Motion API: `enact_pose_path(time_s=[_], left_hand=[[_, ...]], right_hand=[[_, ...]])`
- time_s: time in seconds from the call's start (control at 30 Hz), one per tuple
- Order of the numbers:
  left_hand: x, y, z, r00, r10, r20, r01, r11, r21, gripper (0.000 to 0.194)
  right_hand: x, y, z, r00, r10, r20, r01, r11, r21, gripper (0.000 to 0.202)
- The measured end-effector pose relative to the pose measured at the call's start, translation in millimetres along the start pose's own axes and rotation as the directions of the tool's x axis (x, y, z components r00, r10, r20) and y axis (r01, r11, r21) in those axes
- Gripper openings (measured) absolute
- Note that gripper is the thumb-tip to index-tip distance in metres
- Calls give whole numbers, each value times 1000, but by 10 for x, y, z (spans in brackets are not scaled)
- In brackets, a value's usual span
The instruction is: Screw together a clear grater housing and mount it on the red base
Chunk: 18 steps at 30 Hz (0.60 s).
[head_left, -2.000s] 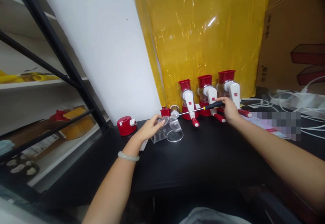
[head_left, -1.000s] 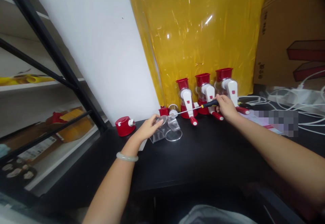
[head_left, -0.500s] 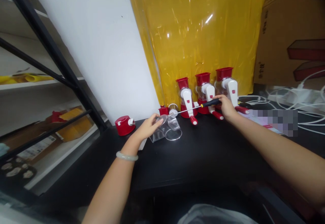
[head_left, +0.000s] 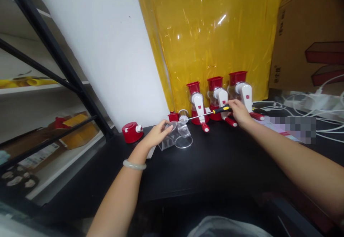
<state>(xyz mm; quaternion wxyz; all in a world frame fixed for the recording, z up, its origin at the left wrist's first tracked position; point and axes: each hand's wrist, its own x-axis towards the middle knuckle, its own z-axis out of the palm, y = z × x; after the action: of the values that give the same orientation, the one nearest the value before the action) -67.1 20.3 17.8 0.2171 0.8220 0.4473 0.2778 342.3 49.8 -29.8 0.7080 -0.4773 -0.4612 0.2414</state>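
Note:
My left hand (head_left: 161, 132) is closed on a clear plastic grater body (head_left: 183, 141), which lies tilted on the black table. In my right hand (head_left: 238, 111) is a screwdriver (head_left: 221, 109) with a black and yellow handle. Its long shaft points left, and the tip meets the upper part of the clear body. Just behind the body are a small red part (head_left: 173, 116) and a metal grating drum (head_left: 184, 114). To the left of my left hand sits a red round base (head_left: 132, 132) with a white knob.
Three red and white rotary graters stand in a row at the back: left (head_left: 198, 104), middle (head_left: 218, 95) and right (head_left: 242, 90). White cables (head_left: 303, 104) and a pinkish sheet (head_left: 279, 127) lie to the right. A black-framed shelf (head_left: 51, 47) borders the left side.
The screwdriver handle has turned in my right hand, so its yellow side now shows. My left hand and the clear grater body stay in place.

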Motion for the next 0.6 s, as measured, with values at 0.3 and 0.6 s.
enact_pose_path(time_s=[0.3, 0.6], left_hand=[[-11, 35, -2, 1000, -5, 1, 5, 1000, 8, 46], [-19, 75, 2, 1000, -8, 11, 9, 1000, -27, 43]], right_hand=[[-41, 0, 2, 1000, -23, -20, 24, 999, 38, 27], [20, 59, -14, 999, -24, -22, 24, 999, 32, 13]])
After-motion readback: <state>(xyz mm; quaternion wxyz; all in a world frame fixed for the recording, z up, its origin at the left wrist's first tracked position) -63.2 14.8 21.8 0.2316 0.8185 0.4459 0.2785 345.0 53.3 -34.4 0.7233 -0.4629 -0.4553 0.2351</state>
